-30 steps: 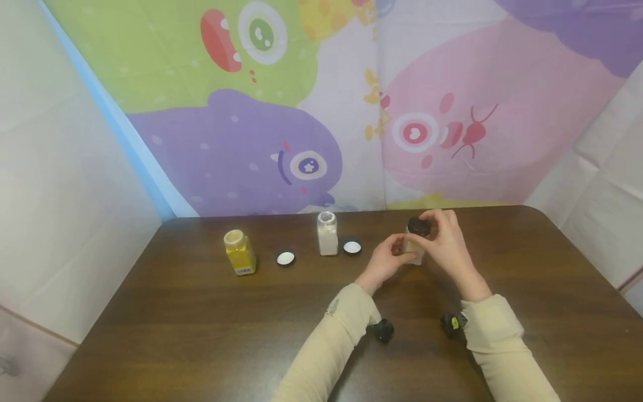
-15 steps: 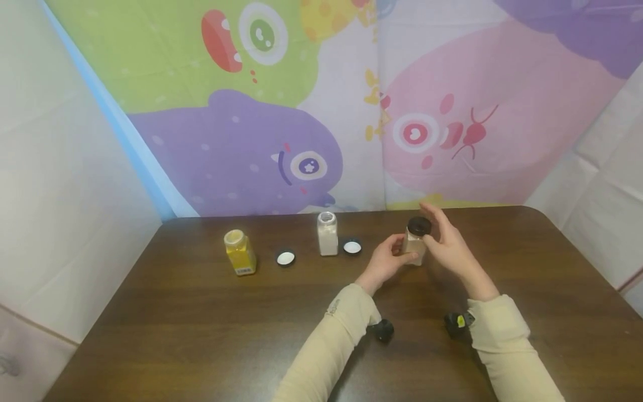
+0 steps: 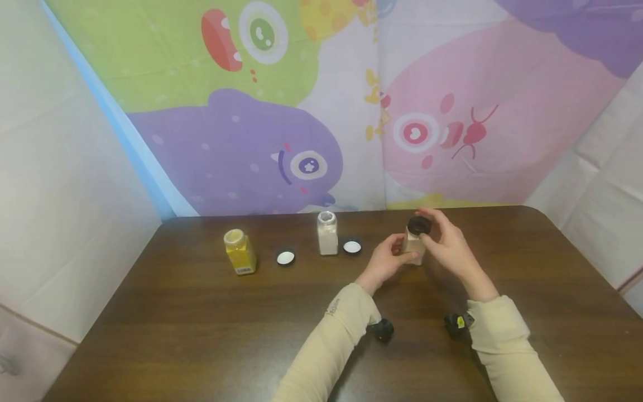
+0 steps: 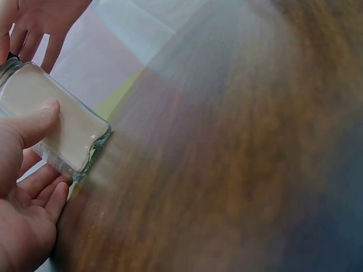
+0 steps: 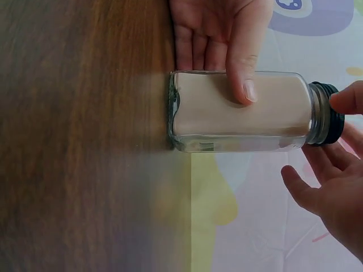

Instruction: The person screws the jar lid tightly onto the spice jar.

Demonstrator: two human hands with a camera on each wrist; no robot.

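Observation:
A square glass jar [image 5: 227,119] of pale beige powder stands upright on the table at the right, its black lid [image 3: 419,225] on top. My left hand [image 3: 388,258] grips the jar's body low down, with the thumb [image 5: 244,73] across the near face and the fingers behind. Around the lid my right hand [image 3: 449,243] has its thumb on the near rim and fingers at the far side. In the right wrist view the lid [image 5: 329,113] sits on the jar's neck, the right thumb pressed to its edge.
Left of the hands stand an uncapped jar of white powder [image 3: 328,237] and an uncapped jar of yellow powder [image 3: 240,255]. Two black lids lie white side up, one lid [image 3: 352,247] beside the white jar, another lid [image 3: 286,258] between the jars. A patterned cloth [image 3: 351,167] hangs behind the table.
The right hand first held the lid, then its fingers spread away from it, and now they have closed in on it again. The left hand and the jar have stayed put.

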